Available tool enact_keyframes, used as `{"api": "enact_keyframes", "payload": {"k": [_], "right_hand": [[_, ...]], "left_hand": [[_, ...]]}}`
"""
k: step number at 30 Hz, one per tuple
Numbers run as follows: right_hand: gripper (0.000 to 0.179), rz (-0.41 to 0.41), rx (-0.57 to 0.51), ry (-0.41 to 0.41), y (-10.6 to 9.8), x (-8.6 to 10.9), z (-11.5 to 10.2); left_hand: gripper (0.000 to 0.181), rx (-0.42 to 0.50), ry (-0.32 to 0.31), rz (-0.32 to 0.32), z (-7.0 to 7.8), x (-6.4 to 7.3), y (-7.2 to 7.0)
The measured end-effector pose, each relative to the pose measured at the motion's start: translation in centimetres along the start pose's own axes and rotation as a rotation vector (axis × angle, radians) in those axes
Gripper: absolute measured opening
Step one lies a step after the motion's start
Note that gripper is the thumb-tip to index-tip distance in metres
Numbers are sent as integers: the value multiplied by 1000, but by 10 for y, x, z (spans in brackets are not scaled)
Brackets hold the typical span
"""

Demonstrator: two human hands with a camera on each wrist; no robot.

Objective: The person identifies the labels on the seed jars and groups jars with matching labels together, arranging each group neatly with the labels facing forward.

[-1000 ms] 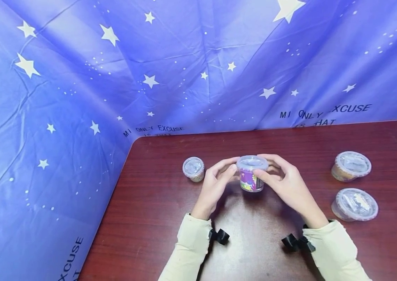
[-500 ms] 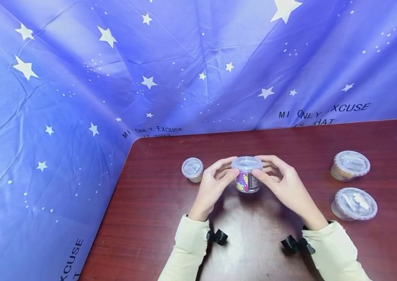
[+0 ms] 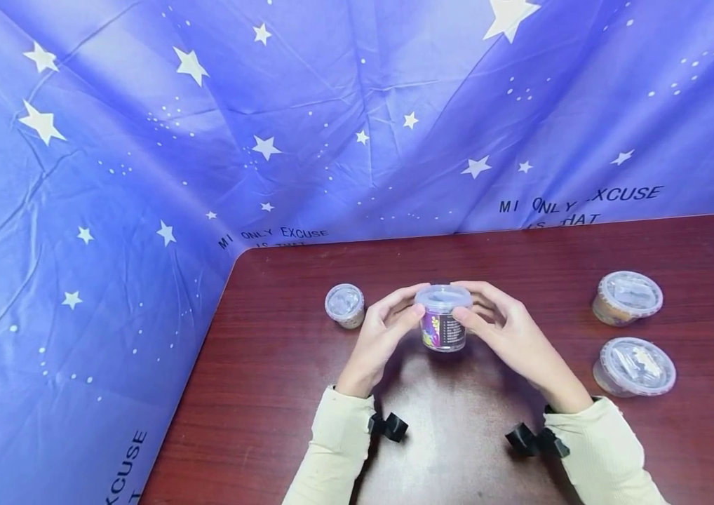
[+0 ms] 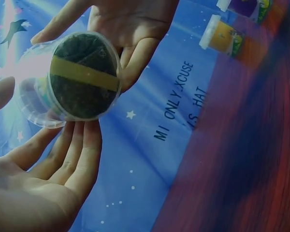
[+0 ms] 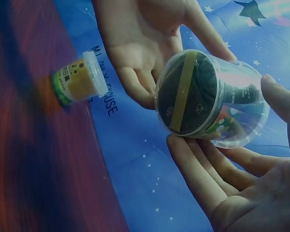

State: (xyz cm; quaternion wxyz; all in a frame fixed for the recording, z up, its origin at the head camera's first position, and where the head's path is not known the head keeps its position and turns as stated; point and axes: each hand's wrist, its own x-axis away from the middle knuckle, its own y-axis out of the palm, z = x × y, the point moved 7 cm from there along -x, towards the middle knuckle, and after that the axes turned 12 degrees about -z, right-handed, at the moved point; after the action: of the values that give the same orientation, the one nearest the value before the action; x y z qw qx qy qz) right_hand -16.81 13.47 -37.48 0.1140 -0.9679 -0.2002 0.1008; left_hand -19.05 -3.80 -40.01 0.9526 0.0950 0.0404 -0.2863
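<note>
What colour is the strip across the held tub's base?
Dull yellow strip, clearest in the left wrist view.

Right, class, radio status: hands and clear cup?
Left hand, right hand: both gripping clear cup. Cup raised off table. Small tub beside left hand, not blocking.

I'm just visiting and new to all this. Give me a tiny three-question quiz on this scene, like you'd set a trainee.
1. Multiple choice: besides the held cup, how many lidded tubs stand on the table in the head view? A) two B) three C) five
2. True or false: one hand alone holds the cup.
3. Fill in: in the left wrist view, the strip across the cup's dark base is ____.

Key: 1. B. 2. False: the left hand and right hand both hold it. 3. Yellow.
</note>
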Motion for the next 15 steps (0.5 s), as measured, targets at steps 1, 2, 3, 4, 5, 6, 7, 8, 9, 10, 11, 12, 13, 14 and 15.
{"api": "enact_keyframes", "payload": {"k": [1,2,3,4,5,6,7,8,9,10,11,12,13,14,15], "right_hand": [[36,-5,-10,-3,1,0,0],[36,-3,-10,-5,1,0,-1],[36,4,-4,-5,1,0,-1],[36,15,3,-3,0,0,-1],[36,24,7,-2,0,0,-2],[37,35,18,5,0,0,-2],[37,49,36,11,-1,0,-2],[38,62,56,20,-1,1,-2],[38,74,73,28,-2,1,-2],[39,84,89,37,-3,1,-1],[39,95,106,45,-3,1,-1],[39,106,123,51,-4,1,0],[39,113,131,54,-4,1,0],[39,118,134,55,-4,1,0],[39,124,136,55,-3,1,0]], "left_hand": [[43,3,0,-6,0,0,1],[43,0,-4,-10,1,0,1],[43,-3,-9,-12,1,0,2],[43,-6,-17,-11,1,0,2],[42,-9,-25,-6,1,1,1],[42,-12,-33,2,1,1,1],[41,-20,-38,14,2,2,1],[40,-35,-43,25,3,3,0],[39,-52,-44,38,4,3,0],[38,-70,-43,50,6,4,0],[37,-88,-40,62,8,4,1],[37,-104,-35,71,9,4,1],[37,-122,-32,78,11,5,2],[37,-134,-30,83,13,5,2],[38,-142,-28,86,14,5,3]]}}
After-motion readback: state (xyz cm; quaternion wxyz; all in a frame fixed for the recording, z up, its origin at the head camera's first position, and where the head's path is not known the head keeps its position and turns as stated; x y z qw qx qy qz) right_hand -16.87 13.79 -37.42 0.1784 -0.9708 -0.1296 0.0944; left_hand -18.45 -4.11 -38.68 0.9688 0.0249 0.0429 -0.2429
